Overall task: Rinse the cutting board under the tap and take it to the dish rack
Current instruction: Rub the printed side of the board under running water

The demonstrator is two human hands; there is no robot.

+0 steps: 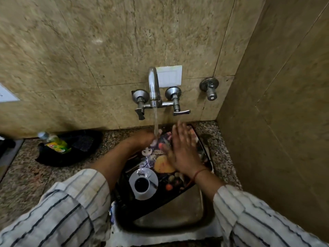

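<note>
The cutting board (149,182) is dark, printed with a coffee cup and fruit, and lies tilted across the steel sink (178,211). Water runs from the chrome tap (154,86) onto the board's far end. My left hand (142,139) grips the board's far left edge, right under the stream. My right hand (179,148) lies flat on the printed face with its fingers spread. The dish rack is out of view.
A black tray (71,150) with a green dish-soap bottle (55,142) sits on the speckled granite counter to the left. Tiled walls close in behind and on the right, where a separate valve (210,88) sticks out.
</note>
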